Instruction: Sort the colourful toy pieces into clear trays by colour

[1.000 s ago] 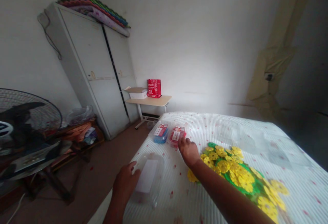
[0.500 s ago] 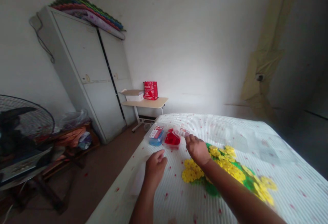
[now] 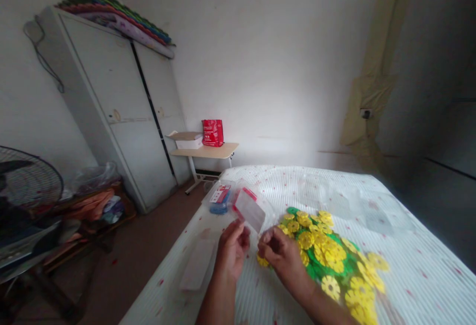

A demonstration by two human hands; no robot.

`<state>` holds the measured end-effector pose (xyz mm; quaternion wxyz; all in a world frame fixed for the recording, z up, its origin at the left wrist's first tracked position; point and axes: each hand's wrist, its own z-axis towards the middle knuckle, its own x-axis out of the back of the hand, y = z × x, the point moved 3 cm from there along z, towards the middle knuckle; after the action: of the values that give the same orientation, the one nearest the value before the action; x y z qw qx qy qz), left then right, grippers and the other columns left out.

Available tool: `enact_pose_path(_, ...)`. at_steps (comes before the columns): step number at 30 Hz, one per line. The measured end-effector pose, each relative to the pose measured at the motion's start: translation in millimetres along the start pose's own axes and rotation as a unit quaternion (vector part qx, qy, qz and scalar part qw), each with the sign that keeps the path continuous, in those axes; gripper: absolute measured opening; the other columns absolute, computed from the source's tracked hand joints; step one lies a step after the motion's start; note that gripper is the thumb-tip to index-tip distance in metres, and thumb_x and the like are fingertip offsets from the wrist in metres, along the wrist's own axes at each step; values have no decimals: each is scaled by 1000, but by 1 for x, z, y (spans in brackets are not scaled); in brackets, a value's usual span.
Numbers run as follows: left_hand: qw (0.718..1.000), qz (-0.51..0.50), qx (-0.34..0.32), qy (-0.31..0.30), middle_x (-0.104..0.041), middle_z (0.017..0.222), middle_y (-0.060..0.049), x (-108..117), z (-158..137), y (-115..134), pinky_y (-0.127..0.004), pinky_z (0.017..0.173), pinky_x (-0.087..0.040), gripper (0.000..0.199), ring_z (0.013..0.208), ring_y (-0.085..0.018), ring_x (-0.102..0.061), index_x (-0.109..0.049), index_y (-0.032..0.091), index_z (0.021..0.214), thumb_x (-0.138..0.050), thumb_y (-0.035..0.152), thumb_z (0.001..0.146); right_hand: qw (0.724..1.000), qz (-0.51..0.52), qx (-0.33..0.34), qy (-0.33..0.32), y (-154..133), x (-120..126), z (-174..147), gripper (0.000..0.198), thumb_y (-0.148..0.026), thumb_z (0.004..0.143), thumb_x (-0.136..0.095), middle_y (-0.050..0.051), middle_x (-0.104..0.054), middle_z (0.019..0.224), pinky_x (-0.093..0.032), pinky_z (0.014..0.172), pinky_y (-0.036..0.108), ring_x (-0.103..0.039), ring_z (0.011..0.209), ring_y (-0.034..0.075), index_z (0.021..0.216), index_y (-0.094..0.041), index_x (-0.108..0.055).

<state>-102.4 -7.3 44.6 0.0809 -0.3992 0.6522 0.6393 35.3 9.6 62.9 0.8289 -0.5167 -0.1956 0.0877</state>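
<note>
A clear plastic lid with a pale rectangular label (image 3: 251,209) is tilted up in front of me, partly covering a box with red pieces (image 3: 248,193). My left hand (image 3: 233,249) has curled fingers at the lid's near left edge. Closed in a pinch, my right hand (image 3: 280,255) is at its near right corner; the exact contact is blurred. Right of that hand lies a heap of yellow flower-shaped plastic discs (image 3: 329,250), mixed with green discs (image 3: 316,269). A clear box with blue pieces (image 3: 219,203) stands beyond my left hand.
Several clear plastic containers (image 3: 345,203) are at the table's right back. A translucent flat piece (image 3: 199,265) lies left of my left arm on the striped tablecloth (image 3: 267,295). Farther off are a small table (image 3: 219,151) with a red bag (image 3: 212,133), a cabinet (image 3: 122,117) and a fan (image 3: 29,181).
My right hand has drawn back toward me and the clear lid now stands tilted over the red box. My left hand has moved slightly right, closer to the right. The view has shifted a little.
</note>
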Motion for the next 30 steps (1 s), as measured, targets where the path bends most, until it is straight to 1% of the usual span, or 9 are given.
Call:
enact_pose_path(1,999,-13,-36,22,-61,61,3,6,1,5,-16,46,-36,38,51,-7,-54,-61,15,84,-79,28,53,999,-14,-10,-38,1,-2,1,9,-28,76,-52,-4,-54,61,-40,50,19,-53,54,11,76,-20,-46)
enact_pose_path(3,992,-35,-103,64,-59,58,4,19,4,17,-15,44,-33,39,49,-6,-51,-63,15,84,-78,25,50,991,-101,-14,-92,0,-1,10,15,-25,75,-55,-2,-59,65,-40,51,20,-55,56,11,88,-19,-53)
enact_pose_path(6,974,-70,-185,112,-58,59,5,36,6,34,-15,45,-34,33,52,-5,-51,-64,17,83,-75,24,53,948,-302,-18,-103,-3,1,33,36,-20,77,-55,5,-67,89,-44,64,23,-62,71,14,113,-20,-53)
enact_pose_path(9,966,-112,-200,117,-59,65,5,46,7,42,-14,48,-36,30,57,-5,-53,-65,18,82,-75,23,54,891,-437,-60,-106,6,-8,59,39,-22,82,-52,11,-66,100,-45,70,26,-64,86,18,121,-20,-51)
enact_pose_path(11,969,-125,-187,104,-59,66,5,48,7,41,-15,50,-38,31,58,-5,-52,-66,18,83,-75,23,54,876,-462,-80,-110,17,-19,73,35,-21,82,-51,13,-66,99,-45,69,26,-64,87,20,117,-17,-54)
enact_pose_path(16,971,-125,-182,93,-58,61,5,54,12,36,-15,51,-39,31,58,-6,-52,-65,18,84,-74,24,55,876,-461,-110,-92,40,-36,86,25,-15,83,-48,15,-67,91,-44,65,26,-65,79,19,103,-11,-61)
enact_pose_path(21,970,-144,-167,106,-59,65,5,58,16,32,-14,52,-41,28,59,-5,-54,-66,19,81,-73,21,54,885,-449,-107,-58,40,-23,80,22,-23,84,-51,13,-67,90,-42,62,23,-64,78,18,99,-12,-61)
enact_pose_path(26,972,-140,-158,108,-59,67,4,54,16,28,-16,54,-41,25,59,-5,-53,-65,19,81,-70,21,57,891,-447,-77,-28,17,12,64,14,-27,82,-52,7,-66,84,-39,60,22,-61,75,16,87,-17,-61)
enact_pose_path(30,975,-106,-162,108,-56,63,4,49,14,26,-16,51,-39,24,57,-6,-52,-65,19,79,-70,23,56,897,-439,-3,-51,-20,65,47,4,-21,73,-58,2,-62,75,-37,57,21,-56,64,12,77,-18,-58)
